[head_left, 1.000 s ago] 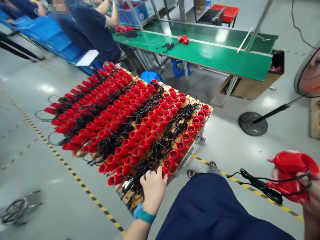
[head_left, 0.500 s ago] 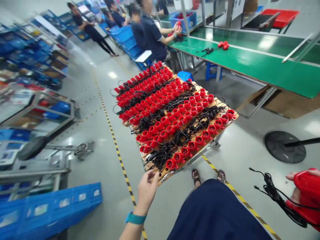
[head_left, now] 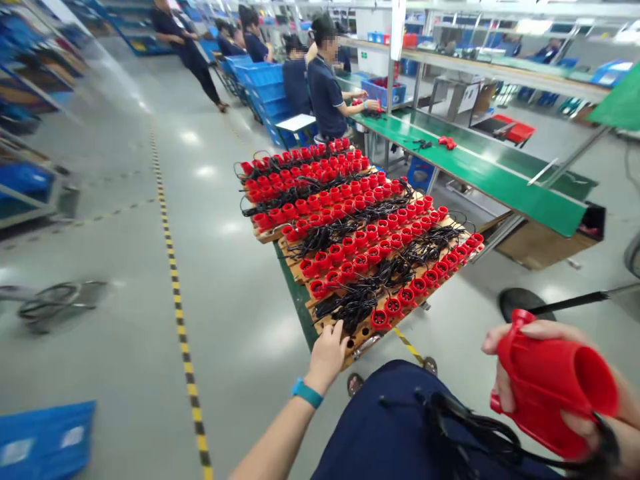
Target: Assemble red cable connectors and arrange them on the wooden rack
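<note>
My right hand (head_left: 545, 333) is wrapped round a red plastic housing (head_left: 560, 393) at the lower right, and a bundle of black cable (head_left: 470, 427) hangs from it in front of my clothing. My left hand (head_left: 327, 350), with a teal band at the wrist, touches the near corner of a wooden board (head_left: 357, 341); its fingers are bent, and whether they grip the edge is unclear. Rows of red housings (head_left: 393, 307) stand on the boards, with black cables (head_left: 355, 303) heaped between the rows.
A green bench (head_left: 500, 183) runs along the right, with red parts (head_left: 447, 142) on it. Seated people (head_left: 325, 93) work beyond, near blue crates (head_left: 260, 83). A round black stand base (head_left: 523, 307) is on the floor at right. Striped tape (head_left: 175, 287) marks the floor at left.
The red housing in my right hand has come further into view, its cable now across my lap. My left hand stays at the board's corner. The view has turned and tilted up.
</note>
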Demonstrator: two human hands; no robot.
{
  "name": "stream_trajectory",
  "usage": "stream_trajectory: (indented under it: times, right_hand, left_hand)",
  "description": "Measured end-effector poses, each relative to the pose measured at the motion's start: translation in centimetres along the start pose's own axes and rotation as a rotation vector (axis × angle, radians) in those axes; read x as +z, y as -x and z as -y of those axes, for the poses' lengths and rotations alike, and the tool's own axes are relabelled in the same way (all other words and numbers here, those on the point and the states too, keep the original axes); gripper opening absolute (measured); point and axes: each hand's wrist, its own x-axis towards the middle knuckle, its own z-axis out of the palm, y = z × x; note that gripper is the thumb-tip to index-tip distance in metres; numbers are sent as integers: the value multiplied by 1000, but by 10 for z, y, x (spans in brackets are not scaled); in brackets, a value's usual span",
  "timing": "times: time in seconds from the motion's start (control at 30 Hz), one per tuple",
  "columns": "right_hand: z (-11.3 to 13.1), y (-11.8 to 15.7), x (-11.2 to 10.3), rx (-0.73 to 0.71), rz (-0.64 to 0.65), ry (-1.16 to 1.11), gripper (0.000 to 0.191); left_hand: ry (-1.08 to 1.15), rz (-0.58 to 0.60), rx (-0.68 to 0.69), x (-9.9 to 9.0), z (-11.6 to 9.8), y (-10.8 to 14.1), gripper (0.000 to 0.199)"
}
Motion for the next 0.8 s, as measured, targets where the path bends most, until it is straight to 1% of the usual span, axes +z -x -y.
stream_trajectory:
  times: [0.07,0.13,0.23,0.3,0.37,0.43,0.47,0.5,0.53,0.57,0.6,0.67,0.7,0.73,0.77,0.8]
  right_hand:
    - [22,0,34,68,73,-286,47]
    - [34,-3,61,107,106,-500,48]
    - [40,-11,90,129,125,-551,53]
    - [41,-17,104,149,164,-565,56]
    - [40,-24,117,149,182,-592,59]
    - [37,-32,129,155,193,-623,60]
    - [36,-36,134,164,201,-637,61]
    - [35,-41,139,175,215,-648,61]
    - [35,-46,144,182,235,-655,62]
    - [35,-51,149,189,266,-657,62]
    - [37,-56,153,196,304,-648,60]
    - [44,-68,164,188,392,-568,50]
    - [48,-74,170,160,433,-492,45]
    - [52,-79,176,114,466,-401,41]
    - [55,-83,183,54,496,-303,41]
    - [56,-86,191,-10,514,-209,45]
  left_hand:
    - [27,85,159,3,23,-5,35]
    - [51,127,282,2,32,-12,31]
    - [58,132,379,-2,30,-28,32]
    - [69,102,387,-6,24,-36,36]
    - [71,62,359,-10,15,-37,39]
    - [130,9,307,-19,5,-29,37]
    - [234,-17,271,-26,-1,-23,35]
    - [396,-30,221,-36,-6,-16,32]
    - [615,-17,161,-49,-11,-8,33]
    - [873,24,91,-65,-16,-1,39]
    - [1132,97,15,-83,-19,5,50]
    - [1589,279,-72,-123,-25,16,80]
    - [1749,353,-86,-143,-28,21,94]
    - [1846,405,-82,-160,-29,26,105]
    - [1887,435,-85,-175,-31,30,110]
    - [1891,445,-101,-185,-32,35,109]
